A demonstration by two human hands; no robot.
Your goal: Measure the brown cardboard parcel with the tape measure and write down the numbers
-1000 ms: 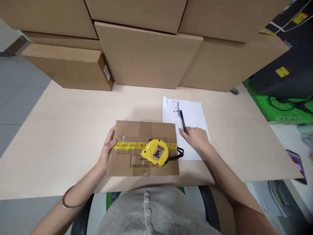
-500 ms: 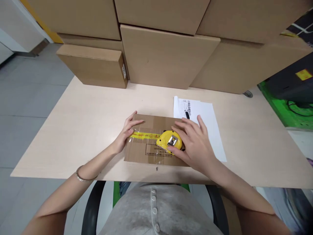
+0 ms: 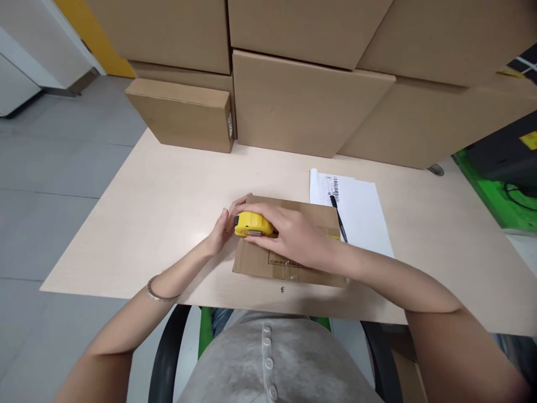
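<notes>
A yellow tape measure [image 3: 253,224] is gripped in my right hand [image 3: 300,232], tilted on its side over the left end of a small cardboard box [image 3: 255,263]. The box has clear tape and printing on top, partly covered by that hand. My left hand [image 3: 220,232] rests against the box's left end, thumb raised and fingers stretched toward the far corner; the tape measure hides some of its fingertips. A bit of yellow strip shows on the box's right part, beyond my right wrist.
White papers [image 3: 367,210] with a black pen [image 3: 339,218] on them lie right of the box. Large cardboard boxes [image 3: 302,106] stand along the table's back, with a flatter carton [image 3: 188,120] at left. A chair armrest [image 3: 165,358] is below the table edge.
My right hand has carried the tape measure leftward to the box's left end and turned it on its side. My left thumb has lifted off the yellow strip. The view has shifted slightly.
</notes>
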